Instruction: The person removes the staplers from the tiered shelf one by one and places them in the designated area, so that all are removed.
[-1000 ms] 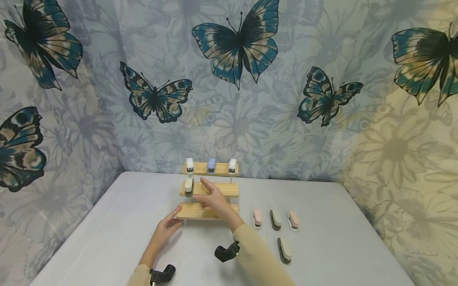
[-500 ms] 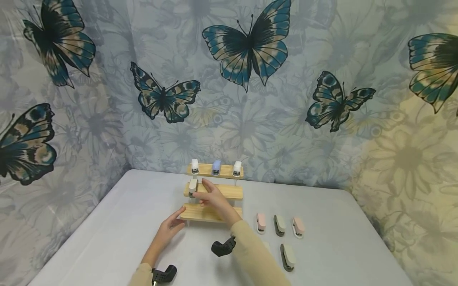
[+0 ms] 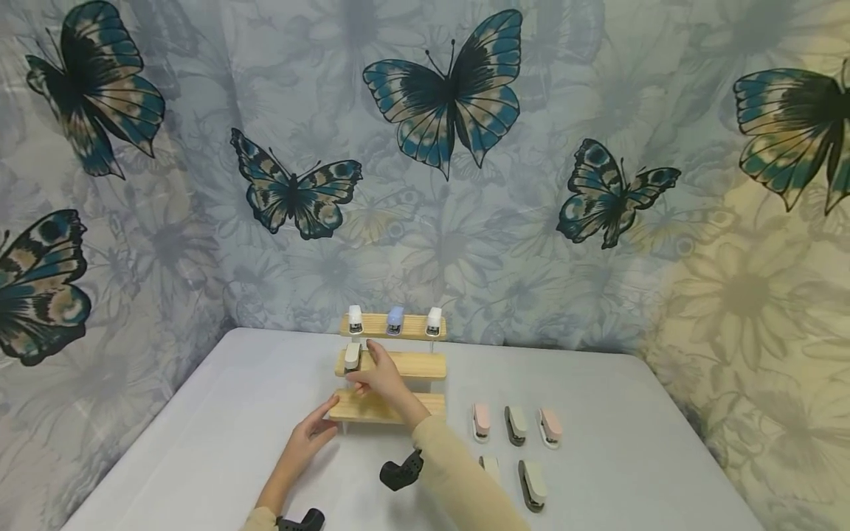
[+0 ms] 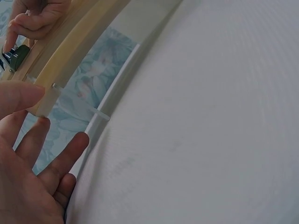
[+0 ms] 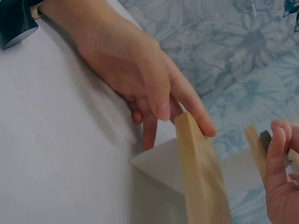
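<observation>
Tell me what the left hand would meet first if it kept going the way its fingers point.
Probably the wooden rack: the left hand already has its fingers at the left end of the bottom shelf, thumb on the corner. Going further would likely just push against that shelf end, though depth is hard to judge.

The right hand (image 3: 380, 377) hides part of the middle shelf (image 3: 405, 364) and the stapler (image 3: 352, 356) there. The sleeve (image 3: 458, 487) half covers one table stapler (image 3: 490, 466).
</observation>
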Demonstrator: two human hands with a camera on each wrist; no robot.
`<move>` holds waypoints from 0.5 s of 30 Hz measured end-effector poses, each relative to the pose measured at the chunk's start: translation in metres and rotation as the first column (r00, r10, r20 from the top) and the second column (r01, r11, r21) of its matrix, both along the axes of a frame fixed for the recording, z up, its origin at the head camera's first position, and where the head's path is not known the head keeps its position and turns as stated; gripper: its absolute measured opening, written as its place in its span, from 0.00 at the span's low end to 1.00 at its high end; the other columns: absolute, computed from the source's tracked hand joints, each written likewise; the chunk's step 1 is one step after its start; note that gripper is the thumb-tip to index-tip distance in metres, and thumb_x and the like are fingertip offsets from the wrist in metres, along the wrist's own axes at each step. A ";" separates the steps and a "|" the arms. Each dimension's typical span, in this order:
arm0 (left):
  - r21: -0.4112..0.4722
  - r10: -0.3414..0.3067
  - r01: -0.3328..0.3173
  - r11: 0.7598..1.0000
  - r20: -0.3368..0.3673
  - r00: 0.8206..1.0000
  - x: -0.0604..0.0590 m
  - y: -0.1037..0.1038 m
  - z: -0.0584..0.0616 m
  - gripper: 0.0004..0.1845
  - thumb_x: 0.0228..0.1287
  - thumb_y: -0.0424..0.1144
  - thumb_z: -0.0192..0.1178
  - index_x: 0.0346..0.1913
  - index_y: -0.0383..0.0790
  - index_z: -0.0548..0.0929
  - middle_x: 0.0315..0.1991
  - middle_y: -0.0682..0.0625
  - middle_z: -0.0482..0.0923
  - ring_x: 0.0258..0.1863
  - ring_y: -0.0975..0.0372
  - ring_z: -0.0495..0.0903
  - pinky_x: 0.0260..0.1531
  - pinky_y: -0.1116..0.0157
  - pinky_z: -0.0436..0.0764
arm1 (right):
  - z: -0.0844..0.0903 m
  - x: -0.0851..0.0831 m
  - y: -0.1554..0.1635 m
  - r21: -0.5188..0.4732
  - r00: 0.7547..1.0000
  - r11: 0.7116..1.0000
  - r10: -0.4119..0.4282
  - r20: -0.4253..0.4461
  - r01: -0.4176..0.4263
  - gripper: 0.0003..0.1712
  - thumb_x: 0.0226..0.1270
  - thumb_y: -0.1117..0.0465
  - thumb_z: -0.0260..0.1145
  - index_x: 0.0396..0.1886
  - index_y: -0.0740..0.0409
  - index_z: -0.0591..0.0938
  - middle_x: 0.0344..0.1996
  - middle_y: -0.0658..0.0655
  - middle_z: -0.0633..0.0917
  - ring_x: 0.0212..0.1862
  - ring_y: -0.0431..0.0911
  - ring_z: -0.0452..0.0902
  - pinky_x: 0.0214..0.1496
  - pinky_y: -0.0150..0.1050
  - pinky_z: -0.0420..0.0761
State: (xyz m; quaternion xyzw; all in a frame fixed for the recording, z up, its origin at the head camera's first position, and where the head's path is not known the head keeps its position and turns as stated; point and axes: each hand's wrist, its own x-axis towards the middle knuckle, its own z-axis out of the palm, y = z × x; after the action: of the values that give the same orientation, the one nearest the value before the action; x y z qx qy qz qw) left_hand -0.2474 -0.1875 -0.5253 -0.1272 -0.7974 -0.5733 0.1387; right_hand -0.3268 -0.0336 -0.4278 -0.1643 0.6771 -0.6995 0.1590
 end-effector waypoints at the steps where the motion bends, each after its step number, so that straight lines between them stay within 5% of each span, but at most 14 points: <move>1: -0.001 0.004 -0.004 1.000 -0.003 1.000 0.002 0.000 -0.001 0.24 0.48 0.34 0.54 0.52 0.43 0.64 0.54 0.49 0.57 0.38 0.60 0.70 0.39 0.55 0.66 | 0.000 0.002 -0.002 0.007 1.000 1.000 -0.009 -0.003 0.009 0.47 0.38 0.68 0.65 0.58 0.56 0.49 0.56 0.60 0.51 0.15 0.43 0.71 0.20 0.37 0.75; 7: 0.007 0.010 -0.010 1.000 -0.023 1.000 0.004 0.000 -0.001 0.25 0.48 0.33 0.54 0.52 0.43 0.64 0.54 0.50 0.57 0.38 0.61 0.69 0.38 0.60 0.68 | -0.001 0.002 -0.008 0.049 0.999 0.999 -0.016 -0.044 0.018 0.44 0.41 0.68 0.63 0.58 0.49 0.51 0.32 0.67 0.74 0.12 0.43 0.70 0.15 0.36 0.74; 15: 0.018 -0.022 0.022 1.000 -0.036 0.999 0.005 0.001 0.003 0.24 0.47 0.30 0.54 0.52 0.37 0.64 0.53 0.46 0.57 0.34 0.59 0.72 0.38 0.56 0.67 | -0.001 0.001 -0.009 0.002 0.999 0.999 -0.041 -0.003 0.041 0.39 0.43 0.68 0.61 0.57 0.54 0.54 0.55 0.56 0.57 0.15 0.46 0.73 0.20 0.37 0.75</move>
State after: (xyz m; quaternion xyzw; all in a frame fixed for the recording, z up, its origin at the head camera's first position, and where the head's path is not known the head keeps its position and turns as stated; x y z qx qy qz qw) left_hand -0.2429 -0.1860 -0.5219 -0.1450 -0.7882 -0.5796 0.1478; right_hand -0.3259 -0.0425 -0.4293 -0.1513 0.6812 -0.7018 0.1436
